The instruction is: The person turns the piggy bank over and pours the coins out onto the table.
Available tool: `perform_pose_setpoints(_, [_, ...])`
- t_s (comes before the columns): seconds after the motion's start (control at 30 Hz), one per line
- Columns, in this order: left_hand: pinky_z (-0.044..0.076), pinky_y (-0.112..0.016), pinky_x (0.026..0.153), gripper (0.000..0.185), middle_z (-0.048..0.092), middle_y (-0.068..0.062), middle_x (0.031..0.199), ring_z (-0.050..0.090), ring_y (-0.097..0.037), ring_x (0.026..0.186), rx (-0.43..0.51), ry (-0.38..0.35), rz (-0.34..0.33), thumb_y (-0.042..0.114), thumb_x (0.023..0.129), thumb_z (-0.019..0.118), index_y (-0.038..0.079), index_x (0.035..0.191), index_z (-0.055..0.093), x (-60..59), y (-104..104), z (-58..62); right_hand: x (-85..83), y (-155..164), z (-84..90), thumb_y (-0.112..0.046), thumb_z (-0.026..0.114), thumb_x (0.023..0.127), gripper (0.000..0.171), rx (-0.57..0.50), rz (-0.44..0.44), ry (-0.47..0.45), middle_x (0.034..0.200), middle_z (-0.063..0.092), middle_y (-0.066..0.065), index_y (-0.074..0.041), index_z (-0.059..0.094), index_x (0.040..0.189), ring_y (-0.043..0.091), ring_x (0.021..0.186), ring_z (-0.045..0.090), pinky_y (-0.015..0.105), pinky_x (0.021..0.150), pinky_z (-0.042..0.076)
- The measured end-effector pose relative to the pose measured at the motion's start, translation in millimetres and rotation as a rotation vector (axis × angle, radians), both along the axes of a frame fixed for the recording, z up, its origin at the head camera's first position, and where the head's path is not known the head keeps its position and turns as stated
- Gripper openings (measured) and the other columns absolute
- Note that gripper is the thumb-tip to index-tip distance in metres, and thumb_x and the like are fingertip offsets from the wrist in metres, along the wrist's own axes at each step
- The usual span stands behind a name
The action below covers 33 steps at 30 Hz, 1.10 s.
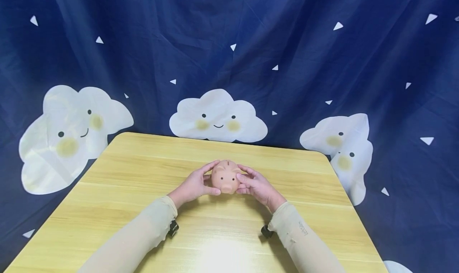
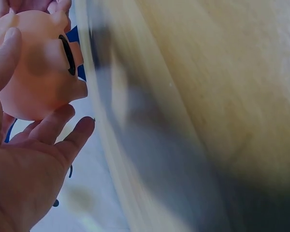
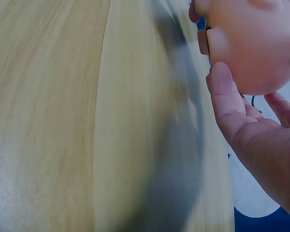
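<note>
A small pink piggy bank point(image 1: 226, 178) with a coin slot on its back sits at the middle of a light wooden table point(image 1: 143, 193), snout toward me. My left hand point(image 1: 211, 178) cups its left side, thumb low and fingers over the top. My right hand point(image 1: 241, 181) holds the other side the same way. In the left wrist view the piggy bank point(image 2: 38, 67) lies between the thumb and curled fingers of the left hand point(image 2: 43, 92). The right wrist view shows the right hand point(image 3: 251, 92) under the piggy bank point(image 3: 253, 43). Whether it touches the table I cannot tell.
A dark blue cloth backdrop point(image 1: 287, 65) with white smiling clouds hangs behind and around the table. The table's far edge lies just beyond the hands. Beige sleeves cover both forearms, with a black wrist mount point(image 1: 173, 228) on each. Bare tabletop point(image 3: 63, 121) surrounds the hands.
</note>
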<state>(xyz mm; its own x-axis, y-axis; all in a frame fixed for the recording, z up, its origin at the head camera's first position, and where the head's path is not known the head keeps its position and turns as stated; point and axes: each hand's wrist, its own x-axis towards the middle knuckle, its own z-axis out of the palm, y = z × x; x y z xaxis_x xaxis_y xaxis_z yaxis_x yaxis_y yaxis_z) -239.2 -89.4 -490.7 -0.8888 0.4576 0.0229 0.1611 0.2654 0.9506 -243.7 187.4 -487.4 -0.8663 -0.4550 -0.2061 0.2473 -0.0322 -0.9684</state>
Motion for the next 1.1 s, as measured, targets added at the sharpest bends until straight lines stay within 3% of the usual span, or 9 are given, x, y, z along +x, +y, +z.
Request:
perform_pose_setpoints(0.43, [0.047, -0.057, 0.122, 0.113, 0.041, -0.013, 0.171, 0.061, -0.041, 0.14, -0.135, 0.101, 0.041, 0.01, 0.075, 0.098, 0.032, 0.168, 0.036, 2.6, 5.4, 2.7, 1.9, 3.4, -0.4, -0.025, 0.057, 0.111, 0.066, -0.06, 0.02, -0.03, 0.111, 0.077, 0.002, -0.005, 0.028, 0.167, 0.016, 0.09, 0.079, 0.039, 0.095, 0.065])
perform_pose_setpoints(0.9, [0.048, -0.055, 0.122, 0.115, 0.045, -0.011, 0.169, 0.063, -0.04, 0.138, -0.153, 0.156, 0.037, 0.013, 0.073, 0.099, 0.029, 0.168, 0.036, 2.7, 5.4, 1.8, 0.6, 3.6, -3.6, -0.034, 0.053, 0.113, 0.065, -0.068, 0.039, -0.051, 0.111, 0.077, 0.004, -0.002, 0.03, 0.165, 0.018, 0.091, 0.078, 0.036, 0.09, 0.066])
perform_pose_setpoints(1.1, [0.054, -0.053, 0.115, 0.113, 0.051, -0.011, 0.165, 0.068, -0.036, 0.129, -0.153, 0.165, 0.043, 0.017, 0.074, 0.1, 0.026, 0.167, 0.037, 3.3, 4.8, 0.1, 0.9, 2.3, -4.4, -0.038, 0.053, 0.113, 0.066, -0.046, 0.03, -0.056, 0.105, 0.079, 0.003, 0.001, 0.033, 0.162, 0.017, 0.086, 0.078, 0.035, 0.087, 0.066])
